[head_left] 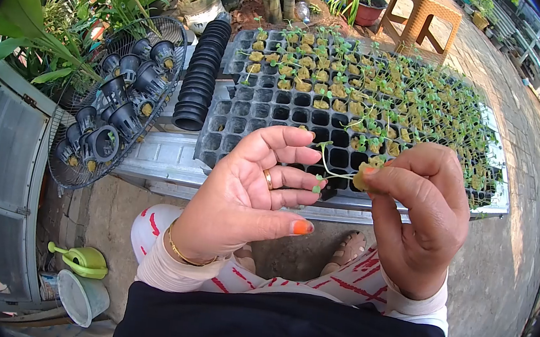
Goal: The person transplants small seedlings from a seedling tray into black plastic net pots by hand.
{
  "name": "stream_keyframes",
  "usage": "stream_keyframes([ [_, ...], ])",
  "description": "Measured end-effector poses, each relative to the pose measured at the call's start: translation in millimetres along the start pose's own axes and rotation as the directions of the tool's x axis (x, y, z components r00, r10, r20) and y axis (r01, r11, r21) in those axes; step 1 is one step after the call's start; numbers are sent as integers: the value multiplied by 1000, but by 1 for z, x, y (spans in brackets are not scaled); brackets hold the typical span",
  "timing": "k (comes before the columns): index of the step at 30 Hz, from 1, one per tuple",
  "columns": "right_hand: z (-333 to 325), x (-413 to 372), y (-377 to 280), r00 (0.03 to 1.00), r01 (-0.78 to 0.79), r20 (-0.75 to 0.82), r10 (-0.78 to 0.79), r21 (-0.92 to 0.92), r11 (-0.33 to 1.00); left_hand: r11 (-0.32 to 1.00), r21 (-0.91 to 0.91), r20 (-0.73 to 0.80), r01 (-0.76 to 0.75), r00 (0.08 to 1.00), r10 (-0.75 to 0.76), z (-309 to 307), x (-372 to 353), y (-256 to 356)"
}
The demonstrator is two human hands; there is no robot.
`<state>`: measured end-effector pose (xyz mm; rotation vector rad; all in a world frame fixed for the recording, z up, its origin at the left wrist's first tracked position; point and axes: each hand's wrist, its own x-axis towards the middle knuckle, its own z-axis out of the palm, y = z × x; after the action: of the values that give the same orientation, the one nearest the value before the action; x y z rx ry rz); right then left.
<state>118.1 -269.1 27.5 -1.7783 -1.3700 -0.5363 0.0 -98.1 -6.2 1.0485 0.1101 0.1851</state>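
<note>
Between the thumb and fingers of my right hand [421, 216] is a seedling plug [363, 178], a small yellowish-brown block. Its thin pale stem runs left toward my left hand [250, 196], with small green leaves near those fingertips. My left hand is palm up, fingers spread and thumb apart, gripping nothing. Just beyond both hands lies the black seedling tray [240, 108], its right side full of sprouted plugs. Bare cells show at its near left part.
Left of the tray stands a stack of black net pots [202, 71]. A wire basket [63, 115] holds several more pots. On the ground at lower left are a green watering can [87, 261] and a pale bucket [79, 296]. A woven plastic stool [427, 13] stands behind.
</note>
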Motion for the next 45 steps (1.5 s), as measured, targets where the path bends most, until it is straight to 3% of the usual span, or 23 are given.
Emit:
stream_keyframes([
  [5,-3,1,-1,999,51,-6,-52,-34,998,991,85,-13,-105,994,106,-3,-5,8],
  [7,-3,2,-1,997,81,-3,-82,-47,996,853,434,-41,-289,940,340,-12,-12,23],
  [9,-2,0,-1,995,79,-49,-83,-93,993,601,716,-149,-354,764,627,-26,-15,38],
  [11,-1,0,-1,995,75,-58,-80,-89,993,364,919,-207,-153,598,775,-54,-17,50],
  [12,-1,0,-1,995,68,-65,-74,-94,993,269,963,-214,-11,578,788,-64,-18,55],
  [13,0,1,-1,995,71,-64,-77,-92,993,269,963,-215,-9,575,789,-70,-17,56],
  [15,0,1,-1,997,42,-55,-46,-79,996,101,953,-271,284,658,702,-79,-15,56],
  [17,0,2,-2,997,54,-57,-58,-73,996,66,959,-244,277,679,693,-83,-11,50],
  [19,0,2,-2,996,63,-59,-67,-67,996,-89,962,-148,257,771,620,-89,-8,44],
  [27,-1,0,-8,997,55,-55,-57,-33,998,-175,943,-69,284,679,731,-101,6,17],
  [29,-1,-1,-8,997,57,-57,-58,-32,998,-275,932,61,236,647,760,-106,9,15],
  [35,-1,2,-3,996,53,-64,-54,-24,998,-136,960,-66,243,671,738,-108,12,22],
  [38,-1,2,-3,997,50,-62,-51,-16,999,-209,951,-1,226,681,733,-106,9,26],
  [45,-2,3,-2,998,33,-56,-33,2,999,-203,951,-31,232,727,686,-99,5,32],
])
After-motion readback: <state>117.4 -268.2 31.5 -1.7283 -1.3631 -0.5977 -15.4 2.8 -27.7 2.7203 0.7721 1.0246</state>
